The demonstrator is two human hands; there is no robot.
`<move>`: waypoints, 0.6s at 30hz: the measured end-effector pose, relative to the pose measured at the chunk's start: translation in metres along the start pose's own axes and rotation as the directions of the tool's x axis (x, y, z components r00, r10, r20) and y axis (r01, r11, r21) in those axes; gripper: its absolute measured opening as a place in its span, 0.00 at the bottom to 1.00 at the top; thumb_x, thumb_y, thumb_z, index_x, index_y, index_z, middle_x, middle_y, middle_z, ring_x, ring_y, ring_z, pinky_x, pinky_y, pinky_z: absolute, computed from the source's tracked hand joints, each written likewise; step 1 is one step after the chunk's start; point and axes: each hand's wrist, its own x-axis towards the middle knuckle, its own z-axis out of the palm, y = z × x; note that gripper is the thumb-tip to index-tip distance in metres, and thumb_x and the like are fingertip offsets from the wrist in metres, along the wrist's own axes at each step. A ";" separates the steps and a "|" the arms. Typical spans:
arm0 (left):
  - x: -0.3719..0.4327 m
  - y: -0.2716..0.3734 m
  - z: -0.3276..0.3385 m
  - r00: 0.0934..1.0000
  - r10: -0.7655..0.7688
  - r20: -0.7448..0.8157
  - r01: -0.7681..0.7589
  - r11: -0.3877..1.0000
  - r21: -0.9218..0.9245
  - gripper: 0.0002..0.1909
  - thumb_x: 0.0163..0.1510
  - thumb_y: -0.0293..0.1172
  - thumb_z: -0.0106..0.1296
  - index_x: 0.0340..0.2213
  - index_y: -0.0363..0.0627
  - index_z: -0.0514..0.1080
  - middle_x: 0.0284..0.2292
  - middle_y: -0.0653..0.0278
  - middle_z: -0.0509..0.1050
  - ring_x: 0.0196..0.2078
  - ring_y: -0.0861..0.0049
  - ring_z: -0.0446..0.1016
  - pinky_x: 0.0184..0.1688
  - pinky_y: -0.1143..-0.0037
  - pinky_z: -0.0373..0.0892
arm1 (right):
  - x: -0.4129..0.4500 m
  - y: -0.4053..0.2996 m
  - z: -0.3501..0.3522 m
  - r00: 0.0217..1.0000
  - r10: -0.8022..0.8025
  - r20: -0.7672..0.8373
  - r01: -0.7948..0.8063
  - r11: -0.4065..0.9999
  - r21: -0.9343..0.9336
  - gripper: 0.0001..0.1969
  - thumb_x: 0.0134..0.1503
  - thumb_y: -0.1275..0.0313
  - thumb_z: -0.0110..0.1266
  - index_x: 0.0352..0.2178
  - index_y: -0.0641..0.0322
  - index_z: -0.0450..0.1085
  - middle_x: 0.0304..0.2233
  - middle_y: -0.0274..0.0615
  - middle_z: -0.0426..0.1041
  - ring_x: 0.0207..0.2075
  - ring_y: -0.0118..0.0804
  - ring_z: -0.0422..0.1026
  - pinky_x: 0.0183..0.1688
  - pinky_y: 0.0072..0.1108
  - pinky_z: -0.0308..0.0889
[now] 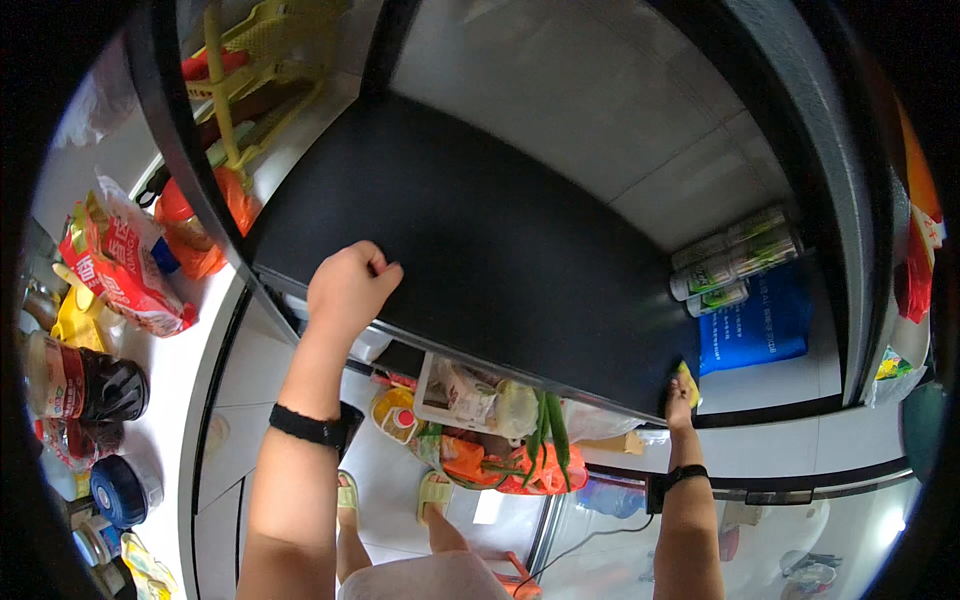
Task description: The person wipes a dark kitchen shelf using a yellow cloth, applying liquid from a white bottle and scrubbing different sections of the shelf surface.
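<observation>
A wide black shelf board (487, 240) stretches before me inside a dark-framed rack. Near its front left edge, my left hand (346, 289) is curled into a loose fist with nothing visible in it; whether it touches the board is unclear. My right hand (678, 401) reaches to the board's far right end. Its fingers press a yellow cloth or sponge (691, 386) against that edge, and part of it is hidden by the hand. Just beyond lie several cans (709, 277) and a blue package (757, 322) bearing white writing.
Dark metal posts (187, 142) frame the board. Below its front edge sit a white bin (435, 390), an oil bottle (396, 415) and green vegetables (555, 427) in bags. On the left, a white counter (176, 390) carries jars (116, 386) and a red food bag (124, 270).
</observation>
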 end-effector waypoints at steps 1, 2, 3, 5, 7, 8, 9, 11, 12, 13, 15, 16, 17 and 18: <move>-0.002 -0.001 -0.004 1.000 -0.005 0.000 0.005 0.999 0.034 0.10 0.43 0.35 0.56 0.21 0.40 0.71 0.17 0.58 0.71 0.20 0.69 0.71 0.25 0.72 0.66 | -0.002 -0.030 0.009 0.999 -0.041 -0.023 0.040 0.999 -0.034 0.21 0.61 0.64 0.33 0.50 0.66 0.62 0.54 0.53 0.60 0.56 0.47 0.58 0.60 0.32 0.51; -0.004 -0.003 -0.007 1.000 -0.009 0.004 0.009 0.999 0.050 0.10 0.43 0.35 0.56 0.21 0.40 0.71 0.17 0.58 0.71 0.20 0.69 0.71 0.25 0.72 0.66 | -0.006 -0.059 0.012 0.996 -0.079 -0.052 0.075 0.994 -0.080 0.22 0.61 0.63 0.34 0.50 0.67 0.62 0.52 0.54 0.62 0.54 0.46 0.61 0.58 0.32 0.54; -0.005 -0.005 -0.012 1.000 -0.023 -0.003 0.023 0.999 0.039 0.10 0.44 0.35 0.56 0.21 0.41 0.71 0.17 0.59 0.70 0.20 0.70 0.70 0.25 0.73 0.65 | -0.011 -0.094 0.010 0.990 -0.117 -0.082 0.106 0.986 -0.128 0.22 0.62 0.62 0.34 0.50 0.68 0.62 0.51 0.55 0.63 0.52 0.45 0.64 0.56 0.32 0.57; -0.007 -0.014 -0.016 0.999 -0.045 -0.021 0.046 0.998 0.039 0.10 0.44 0.36 0.56 0.21 0.41 0.72 0.16 0.59 0.70 0.20 0.72 0.70 0.25 0.73 0.65 | -0.025 -0.282 -0.012 0.998 0.002 0.066 -0.044 0.755 0.654 0.17 0.58 0.70 0.40 0.48 0.62 0.64 0.41 0.43 0.72 0.37 0.36 0.72 0.44 0.25 0.67; -0.009 -0.022 -0.019 0.997 -0.058 -0.051 0.055 0.997 -0.055 0.13 0.46 0.36 0.56 0.18 0.40 0.70 0.14 0.63 0.69 0.17 0.74 0.69 0.21 0.75 0.63 | -0.055 -0.426 -0.047 0.950 -0.308 -0.043 0.299 0.868 0.397 0.12 0.53 0.63 0.49 0.37 0.52 0.72 0.36 0.40 0.73 0.38 0.41 0.69 0.44 0.31 0.63; -0.010 -0.028 -0.022 0.995 -0.070 -0.064 0.067 0.997 -0.045 0.13 0.46 0.36 0.56 0.18 0.40 0.70 0.14 0.63 0.69 0.17 0.74 0.69 0.21 0.75 0.63 | -0.072 -0.491 -0.066 0.902 -0.432 0.030 0.386 0.835 0.393 0.14 0.53 0.60 0.49 0.39 0.50 0.73 0.39 0.39 0.73 0.45 0.44 0.67 0.53 0.34 0.57; -0.010 -0.024 -0.023 0.992 -0.124 -0.009 0.116 0.952 -0.283 0.13 0.49 0.36 0.54 0.17 0.40 0.69 0.13 0.66 0.67 0.15 0.80 0.66 0.19 0.78 0.61 | -0.077 -0.525 -0.053 0.752 -0.522 -0.402 0.589 0.806 0.055 0.19 0.54 0.58 0.46 0.46 0.50 0.68 0.45 0.38 0.70 0.52 0.43 0.63 0.58 0.33 0.49; -0.015 -0.021 -0.029 0.984 -0.170 0.046 0.170 0.850 -0.499 0.15 0.52 0.35 0.52 0.17 0.40 0.69 0.11 0.70 0.66 0.13 0.86 0.62 0.17 0.81 0.58 | -0.069 -0.506 -0.056 0.693 -0.653 -0.306 0.713 0.685 0.151 0.21 0.56 0.63 0.45 0.51 0.55 0.61 0.56 0.48 0.59 0.52 0.45 0.62 0.56 0.35 0.55; -0.027 -0.025 -0.045 0.982 -0.190 0.018 0.166 0.804 -0.571 0.15 0.53 0.34 0.51 0.17 0.40 0.69 0.11 0.72 0.65 0.12 0.90 0.60 0.16 0.83 0.56 | -0.069 -0.492 -0.065 0.762 -0.647 0.017 0.630 0.748 0.208 0.20 0.57 0.64 0.43 0.52 0.55 0.61 0.58 0.47 0.55 0.54 0.44 0.61 0.55 0.34 0.56; -0.037 -0.026 -0.059 0.981 -0.194 -0.008 0.143 0.748 -0.648 0.15 0.55 0.34 0.49 0.18 0.40 0.69 0.11 0.74 0.63 0.12 0.93 0.58 0.14 0.85 0.54 | -0.063 -0.439 -0.049 0.806 -0.590 0.052 0.509 0.736 0.446 0.20 0.57 0.66 0.42 0.52 0.56 0.61 0.58 0.46 0.55 0.55 0.43 0.60 0.55 0.33 0.56; -0.062 -0.029 -0.072 0.982 -0.190 0.007 0.134 0.661 -0.738 0.09 0.56 0.32 0.48 0.25 0.40 0.70 0.13 0.75 0.64 0.12 0.92 0.58 0.15 0.87 0.54 | -0.049 -0.322 -0.025 0.889 -0.441 0.120 0.167 0.559 0.812 0.19 0.58 0.71 0.41 0.51 0.59 0.61 0.59 0.45 0.55 0.56 0.40 0.59 0.55 0.30 0.56; -0.076 -0.041 -0.070 0.984 -0.176 0.006 0.125 0.673 -0.729 0.08 0.56 0.28 0.42 0.28 0.39 0.69 0.14 0.72 0.65 0.12 0.90 0.59 0.14 0.87 0.56 | -0.039 -0.278 -0.028 0.959 -0.263 0.102 0.155 0.794 0.588 0.20 0.59 0.70 0.38 0.53 0.59 0.59 0.60 0.46 0.52 0.58 0.42 0.55 0.58 0.30 0.52; -0.093 -0.051 -0.068 0.986 -0.168 -0.006 0.113 0.687 -0.718 0.09 0.56 0.24 0.37 0.31 0.37 0.69 0.16 0.69 0.67 0.12 0.89 0.61 0.14 0.87 0.57 | -0.029 -0.237 -0.034 0.994 -0.083 0.075 0.054 0.943 0.328 0.21 0.60 0.68 0.36 0.55 0.58 0.57 0.61 0.46 0.48 0.60 0.45 0.52 0.61 0.31 0.48; -0.110 -0.059 -0.066 0.979 -0.203 0.007 0.141 0.657 -0.740 0.09 0.56 0.24 0.37 0.31 0.37 0.68 0.16 0.69 0.66 0.13 0.88 0.61 0.14 0.86 0.57 | -0.021 -0.223 -0.033 0.993 -0.039 0.112 0.025 0.993 0.118 0.21 0.61 0.67 0.33 0.54 0.55 0.59 0.60 0.49 0.51 0.61 0.49 0.50 0.61 0.35 0.45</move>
